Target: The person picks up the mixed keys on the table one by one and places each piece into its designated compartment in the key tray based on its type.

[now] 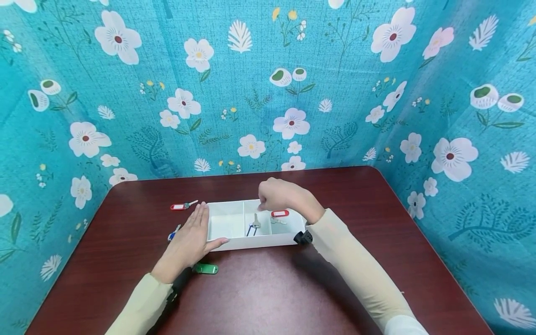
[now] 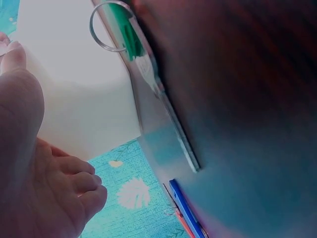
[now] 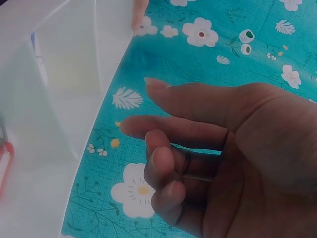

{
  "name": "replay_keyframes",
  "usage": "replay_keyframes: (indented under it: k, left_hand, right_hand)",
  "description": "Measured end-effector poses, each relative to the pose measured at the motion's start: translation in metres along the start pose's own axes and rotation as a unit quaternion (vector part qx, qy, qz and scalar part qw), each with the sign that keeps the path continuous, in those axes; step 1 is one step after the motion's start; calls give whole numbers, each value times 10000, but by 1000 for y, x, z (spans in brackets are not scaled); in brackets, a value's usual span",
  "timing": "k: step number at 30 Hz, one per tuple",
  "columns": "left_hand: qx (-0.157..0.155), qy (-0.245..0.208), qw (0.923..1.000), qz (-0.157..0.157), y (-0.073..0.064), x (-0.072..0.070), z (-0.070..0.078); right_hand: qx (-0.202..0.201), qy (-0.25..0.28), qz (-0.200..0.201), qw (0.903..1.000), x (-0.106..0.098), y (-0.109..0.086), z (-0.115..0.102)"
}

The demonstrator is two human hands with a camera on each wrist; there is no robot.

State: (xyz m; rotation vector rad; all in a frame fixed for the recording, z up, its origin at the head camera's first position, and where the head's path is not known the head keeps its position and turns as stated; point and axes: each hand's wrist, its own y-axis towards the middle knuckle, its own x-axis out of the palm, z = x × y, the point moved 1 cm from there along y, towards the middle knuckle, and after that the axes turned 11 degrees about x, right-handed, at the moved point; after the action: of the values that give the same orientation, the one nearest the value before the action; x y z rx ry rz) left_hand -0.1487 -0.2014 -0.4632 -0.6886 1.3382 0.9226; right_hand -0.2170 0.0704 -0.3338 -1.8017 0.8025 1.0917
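Observation:
A long white divided tray (image 1: 255, 242) lies on the table. My left hand (image 1: 188, 235) rests along its left end, fingers straight and thumb at the front wall. Above the tray's back side hovers my right hand (image 1: 282, 194); the right wrist view shows its fingers (image 3: 163, 163) loosely curled with nothing between them. In the middle compartment leans a key (image 1: 256, 222) with a blue-edged tag. The right compartment holds a key (image 1: 278, 221) on a red tag (image 1: 279, 213). Close below my left wrist lies a green key tag (image 1: 206, 268), its key (image 2: 173, 124) visible in the left wrist view.
A red-tagged key (image 1: 184, 205) lies behind my left hand, on the dark red table (image 1: 268, 298). Left of that hand is a blue key tag (image 1: 172, 235), partly hidden. Flowered teal curtains (image 1: 259, 93) stand around the table's back and sides.

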Motion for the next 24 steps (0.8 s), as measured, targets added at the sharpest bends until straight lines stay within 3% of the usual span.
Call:
replay_keyframes:
  k: [14,24]
  left_hand:
    - [58,114,9999,40,0,-2,1]
    - [18,11,10000,0,-1,0,1]
  right_hand:
    - [-141,229,199,9994,3,-15,21]
    - [-14,253,355,9990,3,-27,39]
